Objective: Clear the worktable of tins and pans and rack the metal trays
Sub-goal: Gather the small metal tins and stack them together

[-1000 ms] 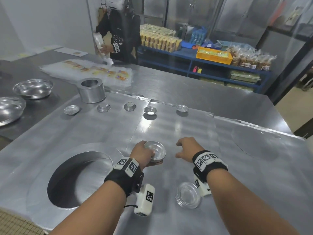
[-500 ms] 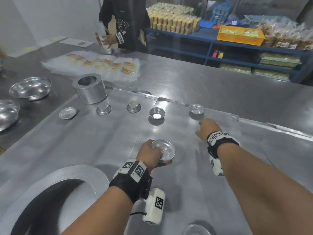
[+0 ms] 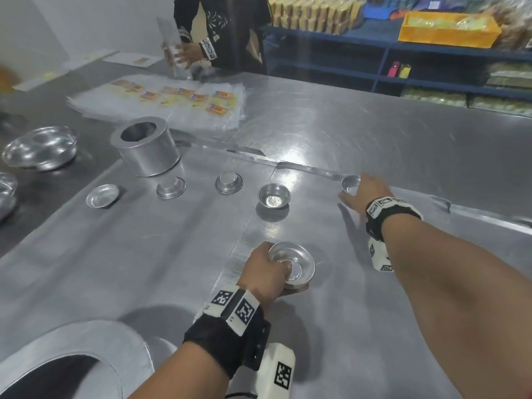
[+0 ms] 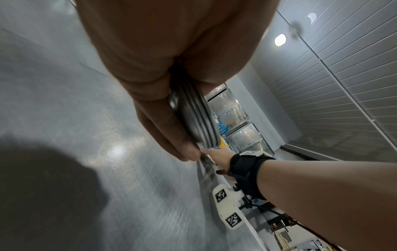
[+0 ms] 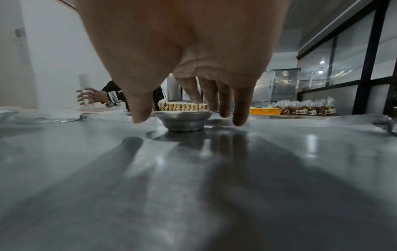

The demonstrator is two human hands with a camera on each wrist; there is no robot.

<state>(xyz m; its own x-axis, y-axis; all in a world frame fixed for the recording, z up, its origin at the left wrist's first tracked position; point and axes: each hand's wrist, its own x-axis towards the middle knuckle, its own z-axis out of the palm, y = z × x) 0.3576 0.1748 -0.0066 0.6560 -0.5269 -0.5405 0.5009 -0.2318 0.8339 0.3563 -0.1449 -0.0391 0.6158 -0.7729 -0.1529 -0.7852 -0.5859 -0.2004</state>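
My left hand (image 3: 269, 273) grips a nested stack of small round tins (image 3: 293, 266) just above the steel worktable (image 3: 374, 326); the left wrist view shows the stack's edges (image 4: 197, 122) between thumb and fingers. My right hand (image 3: 361, 191) reaches to the far right, over a single small tin (image 3: 349, 182). In the right wrist view its straight fingers (image 5: 240, 108) and thumb hang spread around that tin (image 5: 183, 121), and no grip shows. More small tins (image 3: 273, 195) (image 3: 229, 182) (image 3: 171, 188) (image 3: 102, 195) stand in a row to the left.
A tall round tin (image 3: 145, 146) stands behind the row. Shiny bowls (image 3: 40, 148) sit at the far left. A round hole (image 3: 57, 378) opens in the table near me. Across the table another person (image 3: 218, 30) handles plastic bags (image 3: 172, 102). Blue shelving (image 3: 403, 53) lies beyond.
My right hand has travelled forward and right, from beside the left hand to the far right tin. The left hand keeps hold of the stack.
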